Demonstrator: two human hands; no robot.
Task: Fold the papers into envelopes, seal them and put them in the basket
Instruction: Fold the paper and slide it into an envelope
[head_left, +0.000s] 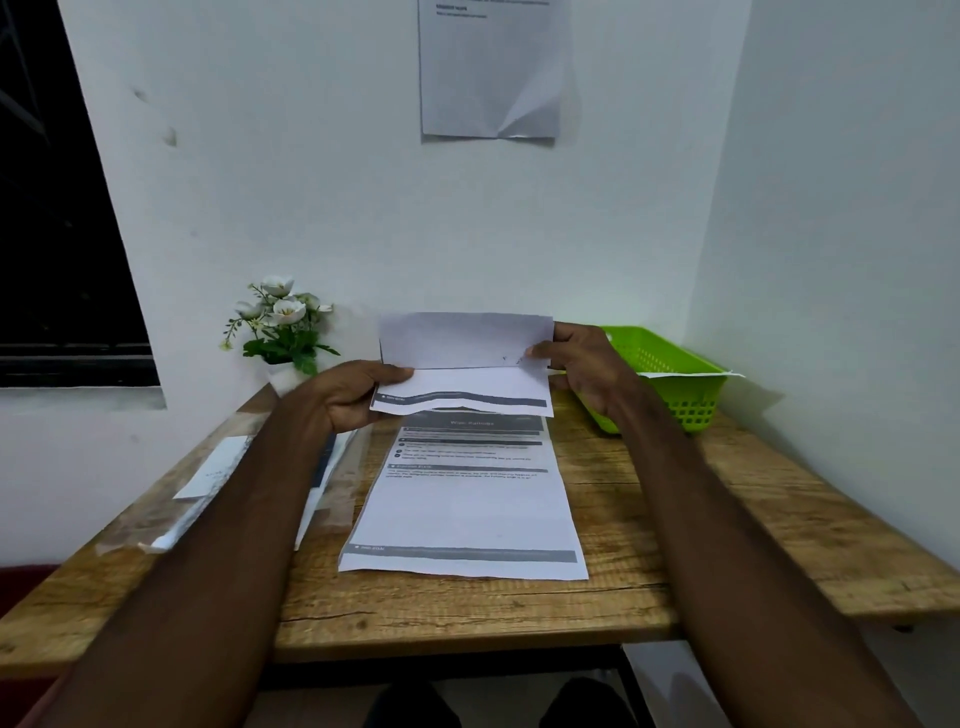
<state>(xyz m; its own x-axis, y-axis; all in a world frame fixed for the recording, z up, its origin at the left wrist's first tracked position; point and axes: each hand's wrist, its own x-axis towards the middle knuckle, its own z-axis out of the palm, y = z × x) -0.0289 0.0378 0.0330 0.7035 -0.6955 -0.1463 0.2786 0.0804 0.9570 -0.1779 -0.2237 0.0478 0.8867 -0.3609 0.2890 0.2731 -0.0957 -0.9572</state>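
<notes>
I hold a folded white paper (462, 364) above the table, its upper flap standing up and a dark printed band along its lower edge. My left hand (353, 395) pinches its left edge, thumb on top. My right hand (582, 364) grips its right edge at the fold. Below it a printed sheet (462, 499) lies flat on the wooden table (649, 519). The green basket (670, 379) stands at the back right, just behind my right hand, with a white paper inside sticking out over its right rim.
A small pot of white flowers (280, 327) stands at the back left. A clear plastic sleeve with white paper (218, 483) lies along the table's left side under my left forearm. A sheet is stuck on the wall (491, 67) above.
</notes>
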